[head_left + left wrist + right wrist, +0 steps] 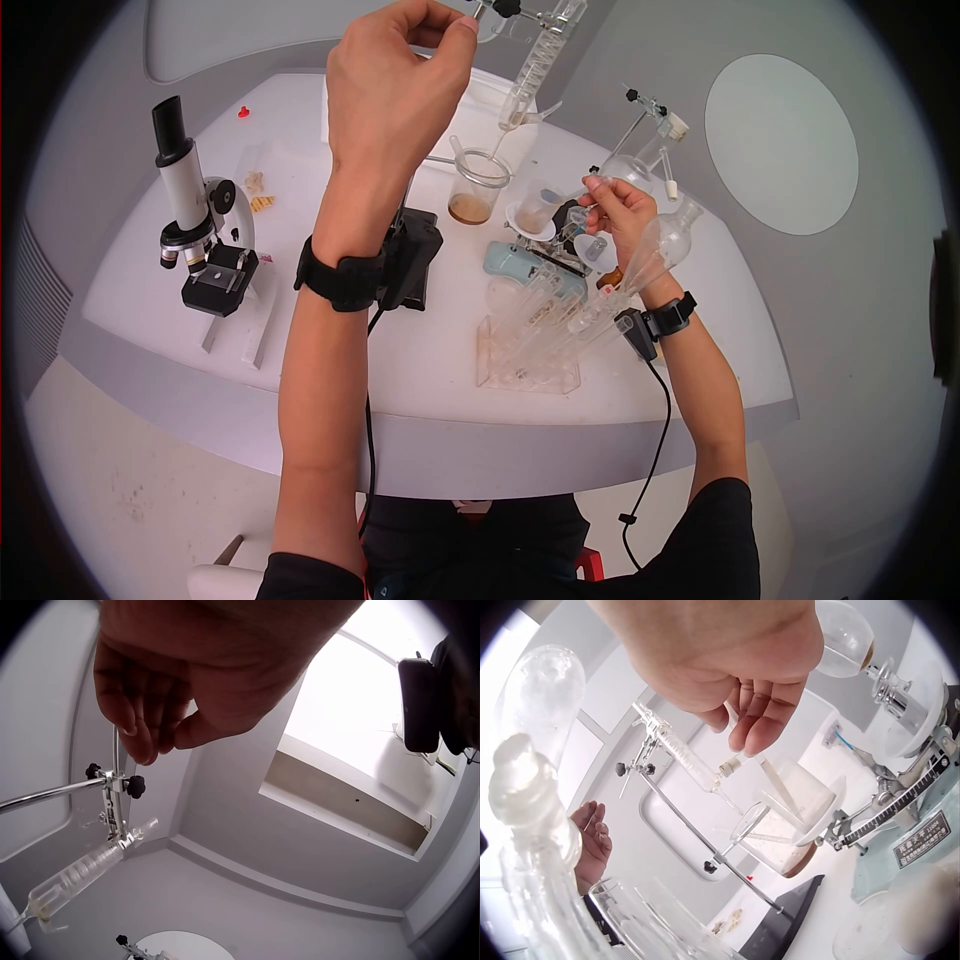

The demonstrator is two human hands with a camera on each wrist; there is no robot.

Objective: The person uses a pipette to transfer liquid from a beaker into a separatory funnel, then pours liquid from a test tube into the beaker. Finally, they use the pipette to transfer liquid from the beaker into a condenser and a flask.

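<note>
My right hand point(622, 218) pinches a thin clear rod point(778, 787) between thumb and fingers. The rod slants down into a clear cup point(816, 796), which sits on a white pan point(530, 224) of the pale blue balance point(510, 262). My left hand point(395, 85) is raised beside the top of the metal stand, fingers loosely curled, with nothing visible in them. In the left wrist view the left hand point(187, 682) is above the clamp point(112, 782) that supports a coiled glass condenser point(75, 877). Under the condenser a beaker point(470, 200) contains brown liquid.
At the left stands a microscope point(185, 200). A clear rack point(530, 375) with several test tubes is near the front edge, with a round glass flask point(672, 242) beside my right wrist. Another clamp stand point(632, 135) is at the back right.
</note>
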